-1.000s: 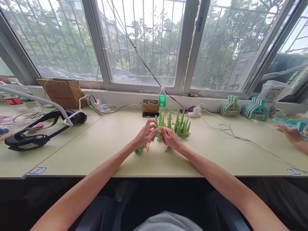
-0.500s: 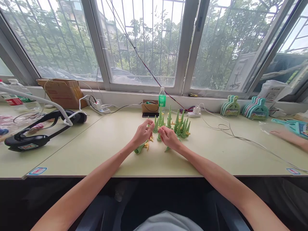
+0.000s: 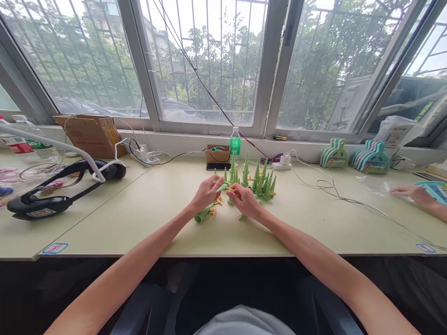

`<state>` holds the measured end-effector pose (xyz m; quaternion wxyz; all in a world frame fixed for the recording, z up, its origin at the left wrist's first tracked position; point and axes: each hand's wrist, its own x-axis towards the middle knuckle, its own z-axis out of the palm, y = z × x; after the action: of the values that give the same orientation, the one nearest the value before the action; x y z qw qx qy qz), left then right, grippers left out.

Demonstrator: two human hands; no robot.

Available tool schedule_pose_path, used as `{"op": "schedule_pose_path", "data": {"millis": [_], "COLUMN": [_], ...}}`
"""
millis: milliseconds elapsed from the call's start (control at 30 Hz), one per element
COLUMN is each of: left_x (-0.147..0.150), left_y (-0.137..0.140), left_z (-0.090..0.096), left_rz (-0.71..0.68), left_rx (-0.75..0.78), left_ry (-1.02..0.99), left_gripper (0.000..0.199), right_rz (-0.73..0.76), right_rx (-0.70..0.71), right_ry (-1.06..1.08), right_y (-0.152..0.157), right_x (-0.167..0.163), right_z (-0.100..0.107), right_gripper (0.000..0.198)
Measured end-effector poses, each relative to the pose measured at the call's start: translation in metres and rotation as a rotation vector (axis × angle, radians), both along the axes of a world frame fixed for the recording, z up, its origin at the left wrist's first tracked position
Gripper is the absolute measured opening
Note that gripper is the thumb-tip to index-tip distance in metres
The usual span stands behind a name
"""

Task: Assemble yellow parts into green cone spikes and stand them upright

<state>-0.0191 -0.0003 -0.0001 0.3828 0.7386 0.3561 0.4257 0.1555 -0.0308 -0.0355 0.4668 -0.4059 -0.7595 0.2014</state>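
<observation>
My left hand (image 3: pixel 206 193) is closed on a green cone-shaped plastic spike (image 3: pixel 222 187), which it holds tilted above the table. Pinched in the fingertips of my right hand (image 3: pixel 243 200) is a small yellow valve-like piece (image 3: pixel 229 189), close to the spike's end. Behind both hands stand several upright green spikes (image 3: pixel 258 181), some with yellow pieces sticking out at the side. Below my left hand another green spike (image 3: pixel 200 216) lies on its side, beside a few loose yellow pieces (image 3: pixel 213 211). My right hand partly hides one more spike on the table.
A bottle (image 3: pixel 235 142) and a small cardboard box (image 3: pixel 218 153) stand at the back. Left lies a black headset (image 3: pixel 66 195). Cables (image 3: pixel 331 186), green and pink plastic items (image 3: pixel 372 157) and another person's hand (image 3: pixel 417 194) are to the right.
A green spike now shows between my hands, and a yellow piece shows in my right fingertips. At the right, the other person's hand has moved, and the blue item there has shifted.
</observation>
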Motion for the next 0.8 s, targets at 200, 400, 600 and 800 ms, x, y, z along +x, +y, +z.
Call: {"op": "schedule_pose_path", "data": {"millis": [200,400,600,800], "left_x": [0.0005,-0.0011,-0.0017,-0.0016], "left_y": [-0.0062,-0.0036,-0.0034,-0.0057], "left_z": [0.0059,0.0033,0.0038,0.0069], "left_rz": [-0.073,-0.153,-0.172,-0.169], "left_rx": [-0.075,-0.079,-0.085,-0.067], "left_ry": [-0.056,-0.054,-0.039,-0.017], "left_gripper": [0.038,0.036,0.034,0.034], "right_rz": [0.001,0.028,0.028,0.007], "right_rx": [-0.001,-0.002,0.014,0.02], "right_ry": [-0.004,0.006,0.021,0.022], "right_y": [-0.0007,-0.0024,-0.0023,-0.0013], "right_x": [0.0,0.0002,0.0009,0.0016], "right_z": [0.001,0.0026,0.0008,-0.0007], "right_gripper": [0.028,0.026,0.025,0.028]}}
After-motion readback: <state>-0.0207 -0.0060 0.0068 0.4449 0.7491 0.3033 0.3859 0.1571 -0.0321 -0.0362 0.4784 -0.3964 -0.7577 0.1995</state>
